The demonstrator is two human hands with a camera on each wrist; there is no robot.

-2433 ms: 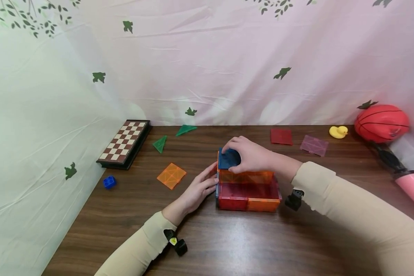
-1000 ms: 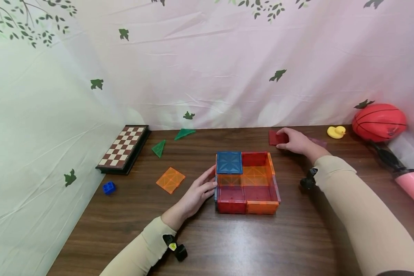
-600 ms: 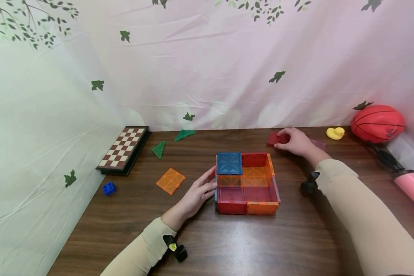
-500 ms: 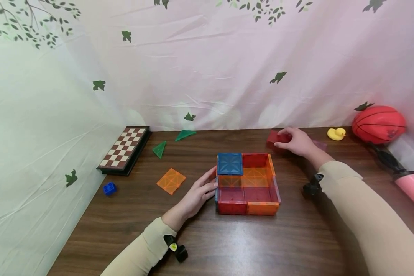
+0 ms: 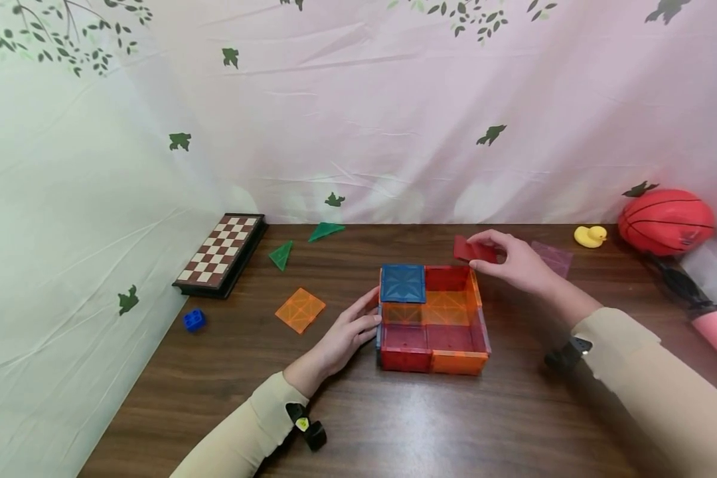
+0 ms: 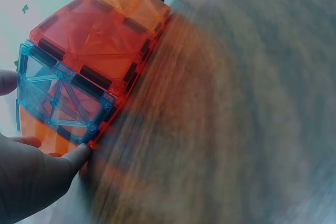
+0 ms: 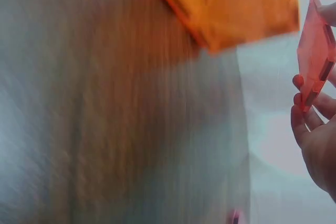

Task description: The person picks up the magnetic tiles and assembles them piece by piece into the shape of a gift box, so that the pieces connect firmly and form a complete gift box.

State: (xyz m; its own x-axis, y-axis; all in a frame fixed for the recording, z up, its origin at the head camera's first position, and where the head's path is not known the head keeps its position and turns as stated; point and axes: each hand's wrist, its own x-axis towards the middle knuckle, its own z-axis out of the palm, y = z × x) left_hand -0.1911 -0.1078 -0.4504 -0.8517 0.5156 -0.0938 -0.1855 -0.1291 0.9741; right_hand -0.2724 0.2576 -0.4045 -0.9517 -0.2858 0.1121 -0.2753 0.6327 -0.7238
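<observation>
One tile box [image 5: 405,360] we see: left hand [image 5: 342,337], fingers extended, touches left side; right hand [image 5: 516,264] pinches red tile [image 5: 463,249] near far-right corner.

Head view: bright; pale glare lay on the table [image 5: 415,418] between 5 and 6 o'clock. Left wrist view: dimmer, table smeared at 3 o'clock. Right wrist view: box [image 7: 241,11] at 1 o'clock looked motion-blurred.
</observation>
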